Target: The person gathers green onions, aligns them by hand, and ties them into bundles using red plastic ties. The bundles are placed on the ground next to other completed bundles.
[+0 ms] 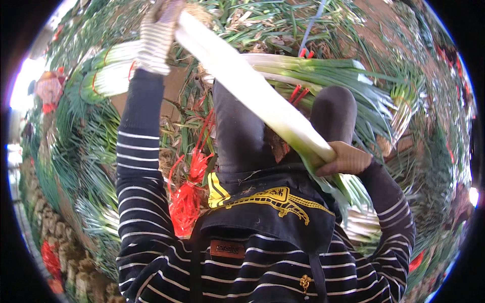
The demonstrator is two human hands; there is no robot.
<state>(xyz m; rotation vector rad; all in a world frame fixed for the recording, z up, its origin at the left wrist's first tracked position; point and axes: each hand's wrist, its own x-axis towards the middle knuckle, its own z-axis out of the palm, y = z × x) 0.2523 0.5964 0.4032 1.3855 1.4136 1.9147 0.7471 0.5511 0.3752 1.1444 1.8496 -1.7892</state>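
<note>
A thick long green onion [250,89], with a white stalk and green leaves, lies diagonally across the view above my knees. At its root end, my gloved left hand [163,19] is at the top edge; blur hides how its fingers sit. My gloved right hand [341,159] is closed around the stalk where it turns green, and the leaves hang below that hand. Beyond my knees lies a pile of green onions [288,66] with red ties [299,94] near it.
Tied green onion bundles [113,79] lie at the left, and another bundle [401,110] at the right. Red plastic strips [187,200] hang beside my left thigh. Loose leaves [257,22] litter the ground ahead. A person [49,89] is at the far left.
</note>
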